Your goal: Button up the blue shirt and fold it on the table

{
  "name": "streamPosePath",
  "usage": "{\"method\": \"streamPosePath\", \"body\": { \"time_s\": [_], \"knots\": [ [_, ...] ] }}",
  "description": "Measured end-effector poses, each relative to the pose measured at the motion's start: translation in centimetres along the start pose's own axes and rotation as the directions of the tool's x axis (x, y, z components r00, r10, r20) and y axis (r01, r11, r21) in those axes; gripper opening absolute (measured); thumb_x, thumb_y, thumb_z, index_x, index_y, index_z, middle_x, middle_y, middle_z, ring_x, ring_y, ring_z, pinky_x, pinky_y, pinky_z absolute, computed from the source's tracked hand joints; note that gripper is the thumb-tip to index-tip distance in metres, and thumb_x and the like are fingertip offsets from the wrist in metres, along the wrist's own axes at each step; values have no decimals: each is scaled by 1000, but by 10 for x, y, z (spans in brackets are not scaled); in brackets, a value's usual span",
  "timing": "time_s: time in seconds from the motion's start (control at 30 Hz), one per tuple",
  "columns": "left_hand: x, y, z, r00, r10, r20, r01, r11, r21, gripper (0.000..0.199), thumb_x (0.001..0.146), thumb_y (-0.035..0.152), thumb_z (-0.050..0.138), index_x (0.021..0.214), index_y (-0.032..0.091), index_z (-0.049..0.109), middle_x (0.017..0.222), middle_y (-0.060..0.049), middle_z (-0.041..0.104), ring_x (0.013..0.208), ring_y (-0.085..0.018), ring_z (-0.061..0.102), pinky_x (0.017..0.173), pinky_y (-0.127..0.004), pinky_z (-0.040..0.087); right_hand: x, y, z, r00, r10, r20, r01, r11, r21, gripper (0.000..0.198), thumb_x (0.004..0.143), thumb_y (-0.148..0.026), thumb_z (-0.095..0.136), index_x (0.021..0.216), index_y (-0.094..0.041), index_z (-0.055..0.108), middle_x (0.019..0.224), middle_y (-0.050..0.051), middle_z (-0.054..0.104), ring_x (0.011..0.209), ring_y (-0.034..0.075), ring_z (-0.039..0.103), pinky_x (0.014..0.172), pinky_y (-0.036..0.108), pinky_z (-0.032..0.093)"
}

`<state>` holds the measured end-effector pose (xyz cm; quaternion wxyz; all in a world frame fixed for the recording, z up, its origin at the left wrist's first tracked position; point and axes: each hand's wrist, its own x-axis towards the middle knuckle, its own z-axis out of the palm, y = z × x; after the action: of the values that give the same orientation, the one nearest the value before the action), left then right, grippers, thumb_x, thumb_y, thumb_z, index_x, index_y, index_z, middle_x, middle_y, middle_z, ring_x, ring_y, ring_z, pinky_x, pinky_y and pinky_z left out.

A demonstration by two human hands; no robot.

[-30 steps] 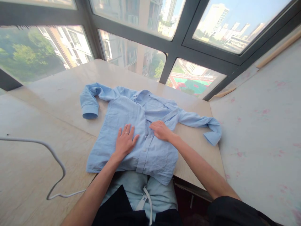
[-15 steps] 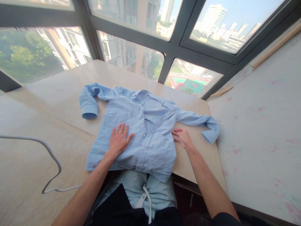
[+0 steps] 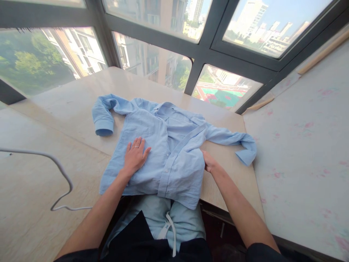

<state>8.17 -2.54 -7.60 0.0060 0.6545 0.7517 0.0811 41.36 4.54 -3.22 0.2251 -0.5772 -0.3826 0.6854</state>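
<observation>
A light blue button-up shirt [image 3: 147,127] lies front side up on the tabletop, its collar away from me and its sleeves out to both sides. The front placket sags open near the collar, and a few buttons show lower down. My left hand [image 3: 135,155], wearing a ring, rests flat on the shirt's left front panel with fingers spread. At the shirt's right side edge is my right hand [image 3: 208,161]. Its fingers are tucked behind the fabric there, so whether they pinch it is hidden. The shirt's lower hem hangs at the table's near edge, over my lap.
A pale table [image 3: 71,153] spans the window corner. On the left a white cable [image 3: 64,178] curves across it. Dark window frames [image 3: 152,34] stand behind, and a flower-patterned wall [image 3: 300,163] borders the right side, close to the right cuff.
My right hand has moved in against the shirt's right edge, and its fingers have gone behind the fabric. My left hand has slid slightly up and left, staying flat.
</observation>
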Motion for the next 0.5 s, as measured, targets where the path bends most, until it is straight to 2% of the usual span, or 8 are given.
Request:
{"method": "streamPosePath", "body": {
  "time_s": [0.07, 0.13, 0.17, 0.27, 0.33, 0.4, 0.5],
  "knots": [
    [0, -1, 0, 1000, -13, -12, 13, 1000, 10, 68, 102, 53, 20, 152, 10, 38, 158, -12, 31, 147, -27, 27, 120, -48, 19, -11, 2, -14, 999, -5, -39, 5, 1000, -15, 24, 72, -26, 71, 64, -16, 50, 44, -5, 46, 39, 5, 37, 38, 15, 29],
    [0, -1, 0, 999, -20, -30, 20, 1000, 14, 68, 102, 53, 21, 152, 11, 39, 158, -13, 31, 147, -28, 28, 120, -49, 19, -25, 4, -36, 997, 9, -73, -13, 999, -51, 28, 68, -27, 74, 60, -16, 50, 42, -6, 43, 36, 4, 34, 33, 14, 21],
    [0, -1, 0, 999, -11, -40, 12, 1000, 12, 68, 102, 53, 22, 152, 11, 40, 157, -13, 32, 146, -29, 28, 120, -49, 20, -32, 5, -48, 996, 16, -90, -24, 996, -84, 26, 67, -27, 74, 61, -15, 51, 42, -5, 44, 36, 4, 34, 32, 14, 21],
    [1, -1, -1, 997, 42, -60, -42, 999, 4, 68, 101, 53, 24, 151, 10, 42, 156, -14, 34, 146, -28, 30, 120, -46, 20, -43, 7, -78, 986, 36, -160, -60, 987, -149, 21, 66, -23, 75, 66, -14, 56, 48, 0, 54, 41, 7, 46, 37, 15, 36],
    [1, -2, -2, 997, 70, -44, -70, 998, 5, 67, 101, 53, 25, 151, 10, 42, 156, -15, 34, 146, -28, 29, 121, -44, 20, -42, 10, -87, 972, 8, -237, -52, 982, -180, 19, 66, -17, 74, 75, -14, 58, 57, 4, 62, 49, 10, 56, 44, 17, 45],
    [2, -2, -5, 997, 81, 1, -81, 997, 12, 68, 101, 53, 28, 151, 9, 40, 157, -16, 32, 147, -29, 27, 121, -45, 19, -35, 13, -89, 937, -74, -342, -18, 966, -258, 23, 69, -15, 70, 89, -13, 58, 65, 5, 65, 55, 14, 61, 47, 20, 48],
    [2, 0, -14, 992, 73, 104, -75, 997, 15, 76, 97, 59, 37, 153, 8, 37, 158, -18, 28, 149, -31, 22, 121, -47, 18, -27, 19, -82, 828, -310, -467, 28, 855, -518, 31, 75, -19, 65, 104, -13, 57, 70, 4, 65, 62, 19, 63, 54, 28, 51]
  ]
}}
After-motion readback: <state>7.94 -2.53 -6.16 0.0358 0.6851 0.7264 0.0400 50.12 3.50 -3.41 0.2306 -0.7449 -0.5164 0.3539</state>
